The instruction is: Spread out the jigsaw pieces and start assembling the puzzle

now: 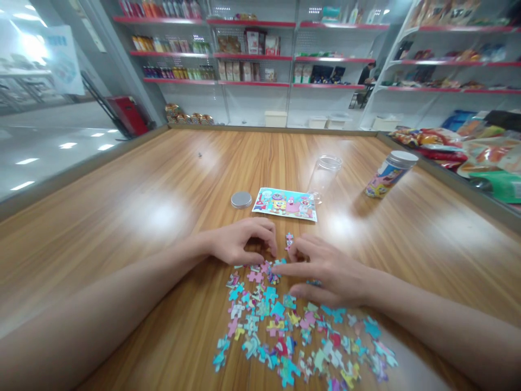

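Loose jigsaw puzzle pieces (271, 294) in blue, pink, yellow and white lie scattered on the wooden table in front of me. At the far edge of this spread, my left hand (246, 241) arches with bent fingers, the thumb apart from them and the tips close to the pieces. My right hand (329, 270) reaches in from the other side, its index finger stretched out onto a purplish piece and its thumb apart. Just beyond its curled fingers lies a small joined strip of puzzle pieces (289, 241). A cartoon picture card (285, 205) lies flat beyond both hands.
A silver lid (241, 200) lies left of the card. Behind the card, a clear plastic jar (324, 172) stands near a printed canister (389, 174) with a silver lid. Packaged snacks (492, 155) lie beyond the table's right edge. Stocked shelves (252, 55) line the back.
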A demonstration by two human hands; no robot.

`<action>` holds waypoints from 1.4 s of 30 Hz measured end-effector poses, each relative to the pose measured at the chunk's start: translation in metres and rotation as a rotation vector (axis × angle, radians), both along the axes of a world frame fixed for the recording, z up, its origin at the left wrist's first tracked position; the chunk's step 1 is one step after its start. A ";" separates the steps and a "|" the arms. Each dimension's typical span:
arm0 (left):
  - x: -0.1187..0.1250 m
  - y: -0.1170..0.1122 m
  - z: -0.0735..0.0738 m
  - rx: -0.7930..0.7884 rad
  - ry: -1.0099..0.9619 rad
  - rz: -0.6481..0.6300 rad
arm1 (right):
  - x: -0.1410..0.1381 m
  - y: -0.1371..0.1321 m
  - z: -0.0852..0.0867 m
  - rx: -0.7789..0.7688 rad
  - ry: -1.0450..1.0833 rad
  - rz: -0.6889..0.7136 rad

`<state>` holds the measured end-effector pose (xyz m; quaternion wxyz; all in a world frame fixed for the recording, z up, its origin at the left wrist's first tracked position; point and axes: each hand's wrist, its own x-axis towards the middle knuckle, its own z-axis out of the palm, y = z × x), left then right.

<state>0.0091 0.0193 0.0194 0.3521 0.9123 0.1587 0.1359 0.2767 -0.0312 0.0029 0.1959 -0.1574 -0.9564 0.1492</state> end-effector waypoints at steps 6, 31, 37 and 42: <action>0.005 -0.002 -0.002 0.039 0.017 0.019 | -0.004 -0.007 0.003 -0.004 0.018 0.087; -0.002 0.003 -0.005 -0.113 0.056 0.066 | 0.001 0.001 -0.004 0.000 0.039 -0.059; 0.002 0.000 -0.004 -0.042 0.069 0.099 | -0.001 -0.003 0.002 0.012 -0.002 0.007; 0.002 0.001 -0.004 -0.056 0.070 0.084 | -0.001 -0.001 -0.002 0.043 0.134 -0.013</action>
